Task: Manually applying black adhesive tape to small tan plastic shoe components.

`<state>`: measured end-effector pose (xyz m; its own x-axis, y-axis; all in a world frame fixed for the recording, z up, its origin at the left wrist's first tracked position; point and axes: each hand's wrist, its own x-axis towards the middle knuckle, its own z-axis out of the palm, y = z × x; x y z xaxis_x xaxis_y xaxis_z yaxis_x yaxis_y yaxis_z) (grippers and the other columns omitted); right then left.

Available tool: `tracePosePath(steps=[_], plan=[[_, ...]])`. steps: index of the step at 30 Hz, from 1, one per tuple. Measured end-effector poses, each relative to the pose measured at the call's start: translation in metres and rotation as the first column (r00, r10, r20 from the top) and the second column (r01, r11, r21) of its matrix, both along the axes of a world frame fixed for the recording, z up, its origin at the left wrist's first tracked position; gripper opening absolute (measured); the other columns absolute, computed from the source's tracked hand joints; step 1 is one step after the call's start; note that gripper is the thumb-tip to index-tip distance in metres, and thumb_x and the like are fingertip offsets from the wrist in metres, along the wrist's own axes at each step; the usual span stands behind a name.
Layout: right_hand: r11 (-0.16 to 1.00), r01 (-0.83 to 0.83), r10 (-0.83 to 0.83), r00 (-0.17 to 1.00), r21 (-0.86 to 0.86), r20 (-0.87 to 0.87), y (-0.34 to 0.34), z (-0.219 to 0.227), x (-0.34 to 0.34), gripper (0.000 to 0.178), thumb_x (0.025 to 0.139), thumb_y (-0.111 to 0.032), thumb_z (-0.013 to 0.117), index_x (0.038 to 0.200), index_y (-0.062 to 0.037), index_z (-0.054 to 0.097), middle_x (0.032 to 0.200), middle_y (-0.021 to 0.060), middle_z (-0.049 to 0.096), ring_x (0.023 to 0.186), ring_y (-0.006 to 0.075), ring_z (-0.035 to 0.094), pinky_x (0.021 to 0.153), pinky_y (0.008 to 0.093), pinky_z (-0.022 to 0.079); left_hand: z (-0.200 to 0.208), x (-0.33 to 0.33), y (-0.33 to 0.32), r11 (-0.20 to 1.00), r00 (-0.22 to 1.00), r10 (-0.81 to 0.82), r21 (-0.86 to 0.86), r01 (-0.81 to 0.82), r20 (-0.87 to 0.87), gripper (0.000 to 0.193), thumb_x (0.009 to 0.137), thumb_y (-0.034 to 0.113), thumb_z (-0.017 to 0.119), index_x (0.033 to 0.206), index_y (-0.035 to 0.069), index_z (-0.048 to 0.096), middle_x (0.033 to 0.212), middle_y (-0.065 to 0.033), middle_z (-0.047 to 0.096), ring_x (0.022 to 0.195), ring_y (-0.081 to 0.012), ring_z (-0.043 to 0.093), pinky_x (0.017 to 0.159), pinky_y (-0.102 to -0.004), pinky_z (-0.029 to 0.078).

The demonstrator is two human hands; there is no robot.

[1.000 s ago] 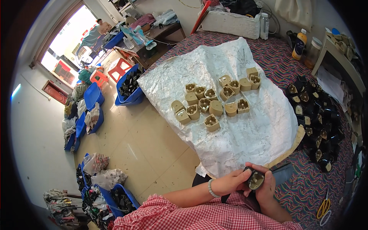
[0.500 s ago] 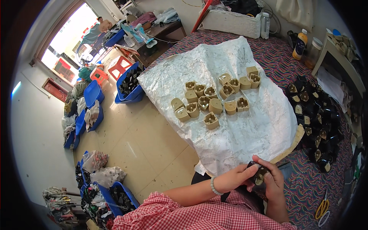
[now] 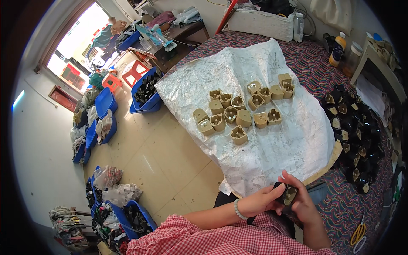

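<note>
Both hands meet at the lower middle, near the front edge of a white sheet (image 3: 293,146). Between them is a glossy black-covered shoe heel (image 3: 290,195) with its tan side facing up. My left hand (image 3: 262,201), a beaded bracelet on its wrist, pinches the heel with thumb on top. My right hand (image 3: 304,203) wraps round the heel's right side, index finger raised along it. Several bare tan heels (image 3: 239,135) stand in a loose group on the sheet, some hollow side up. To the right lies a heap of black-covered heels (image 3: 356,140).
Yellow-handled scissors (image 3: 358,236) lie on the patterned tablecloth (image 3: 335,212) at the lower right. Bottles (image 3: 337,50) and a white foam box (image 3: 263,24) stand at the back. Blue bins (image 3: 146,106), some holding black pieces, and a red stool (image 3: 135,73) are on the floor at left.
The heel has turned slightly between my hands, showing more of its tan side. Both hands remain closed round it. The whole view has shifted a little.
</note>
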<state>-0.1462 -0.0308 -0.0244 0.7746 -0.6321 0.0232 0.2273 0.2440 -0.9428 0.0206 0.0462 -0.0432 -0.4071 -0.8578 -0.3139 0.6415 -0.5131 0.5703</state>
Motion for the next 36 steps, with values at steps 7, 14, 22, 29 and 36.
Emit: tracePosePath(steps=[7, 14, 22, 29, 36], plan=[[0.995, -0.047, 0.040, 0.997, 0.093, 0.072, -0.007, 0.013, -0.011, 0.059, 0.091, -0.022, 0.064, 0.139, -0.0009, 0.037, 0.146, 0.0195, 0.038, 0.119, 0.0250, 0.052, 0.101, 0.0355, 0.042, 0.009, -0.010, -0.009, 0.999, 1.000, -0.012, -0.044, 0.012, 0.005, 0.054, 0.098, 0.050, 0.045, 0.127, 0.005, 0.041, 0.103, -0.0064, 0.055, 0.082, -0.0143, 0.054, 0.077, -0.0289, 0.047], [1.000, 0.018, -0.017, 0.998, -0.014, 0.060, -0.003, -0.002, -0.013, 0.070, 0.079, -0.034, 0.077, 0.132, -0.0036, 0.044, 0.144, 0.0207, 0.039, 0.125, 0.0249, 0.047, 0.104, 0.0374, 0.039, 0.021, -0.006, -0.008, 0.993, 0.996, -0.048, -0.108, 0.056, 0.082, 0.054, 0.097, 0.043, 0.052, 0.132, 0.004, 0.038, 0.104, -0.0054, 0.055, 0.087, -0.0122, 0.056, 0.079, -0.0263, 0.048], [0.994, 0.085, -0.085, 0.996, -0.069, 0.010, 0.005, -0.016, -0.006, 0.056, 0.080, -0.032, 0.076, 0.122, -0.0049, 0.051, 0.142, 0.0218, 0.042, 0.129, 0.0278, 0.044, 0.105, 0.0389, 0.037, 0.016, -0.004, -0.005, 0.981, 0.988, 0.020, -0.195, 0.011, 0.152, 0.059, 0.094, 0.043, 0.057, 0.131, 0.002, 0.038, 0.103, -0.0030, 0.054, 0.081, -0.0076, 0.055, 0.075, -0.0219, 0.047], [0.976, 0.130, -0.120, 0.991, -0.173, 0.065, 0.005, -0.014, 0.003, 0.048, 0.088, -0.039, 0.066, 0.119, -0.0044, 0.054, 0.143, 0.0225, 0.041, 0.128, 0.0273, 0.045, 0.104, 0.0392, 0.038, 0.012, -0.008, -0.011, 0.971, 0.986, 0.071, -0.236, -0.033, 0.152, 0.065, 0.092, 0.040, 0.062, 0.135, 0.000, 0.035, 0.108, -0.0036, 0.053, 0.083, -0.0070, 0.055, 0.077, -0.0213, 0.046], [0.960, 0.273, -0.279, 0.947, -0.056, -0.160, -0.010, 0.006, -0.011, 0.056, 0.089, -0.041, 0.061, 0.124, 0.0001, 0.044, 0.113, 0.0133, 0.056, 0.105, 0.0207, 0.056, 0.088, 0.0314, 0.048, 0.040, 0.005, -0.021, 0.698, 0.408, 0.597, -0.698, 0.161, 0.690, 0.064, 0.075, 0.016, 0.076, 0.133, 0.014, 0.049, 0.101, -0.0119, 0.051, 0.086, -0.0222, 0.055, 0.075, -0.0307, 0.048]])
